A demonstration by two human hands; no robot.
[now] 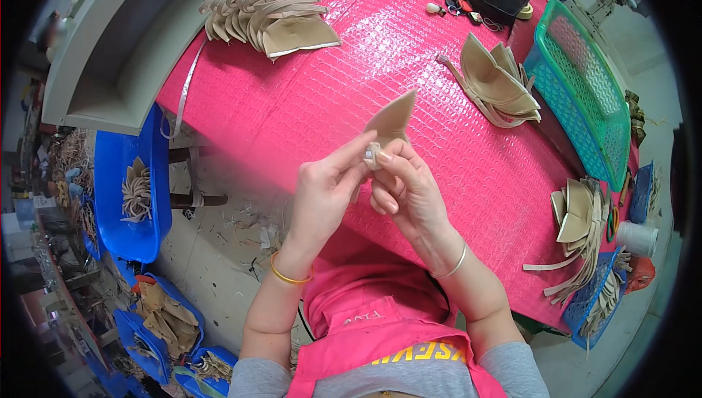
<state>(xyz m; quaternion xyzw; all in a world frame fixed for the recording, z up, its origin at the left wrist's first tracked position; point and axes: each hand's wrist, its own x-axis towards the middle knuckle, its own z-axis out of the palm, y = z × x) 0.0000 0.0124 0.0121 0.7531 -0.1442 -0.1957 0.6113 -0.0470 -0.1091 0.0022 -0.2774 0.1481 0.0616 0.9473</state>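
Observation:
In front of my chest, over the near edge of the pink table, my left hand (pixel 327 184) and my right hand (pixel 406 182) meet. Both are closed in a pinch on a beige bra cup (pixel 395 118), whose pointed tip stands out beyond my fingers. A small whitish folded piece (pixel 372 155) shows between the fingertips; I cannot make out exactly what it is. My fingers hide the cup's lower part.
On the pink tabletop (pixel 307 116) lie a cup stack (pixel 267 21) far left, cups with straps (pixel 497 80) right, and another bundle (pixel 578 215) near right. A green basket (pixel 585 98) borders the right side. Blue bins (pixel 110 200) stand left; a grey shelf (pixel 102 47) stands far left.

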